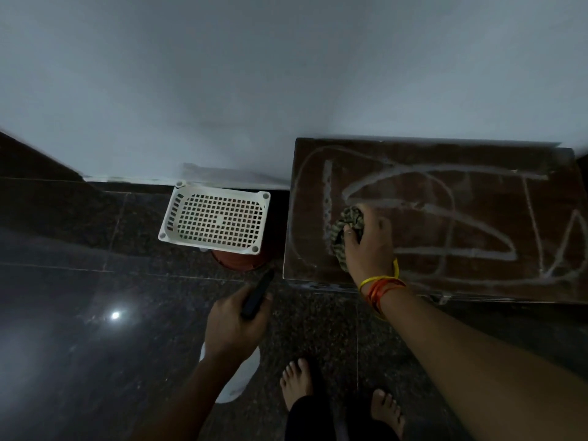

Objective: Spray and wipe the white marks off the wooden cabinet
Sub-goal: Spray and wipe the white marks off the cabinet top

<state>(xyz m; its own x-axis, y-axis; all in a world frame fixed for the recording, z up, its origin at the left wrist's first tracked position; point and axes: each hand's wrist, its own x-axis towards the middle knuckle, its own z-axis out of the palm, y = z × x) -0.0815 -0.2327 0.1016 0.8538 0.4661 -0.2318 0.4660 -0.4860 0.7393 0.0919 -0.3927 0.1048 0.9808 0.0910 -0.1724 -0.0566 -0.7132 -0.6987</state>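
The dark wooden cabinet stands at the right against the wall, and white marks loop and cross over most of its top. My right hand presses a bunched, striped cloth onto the left part of that top, over the marks. Threads in yellow and orange circle that wrist. My left hand hangs over the floor left of the cabinet, closed around the black head of a spray bottle; the bottle's white body shows below the hand.
A white perforated plastic basket sits on a reddish-brown pot by the wall, just left of the cabinet. The floor is dark polished stone. My bare feet stand in front of the cabinet. A pale wall fills the top.
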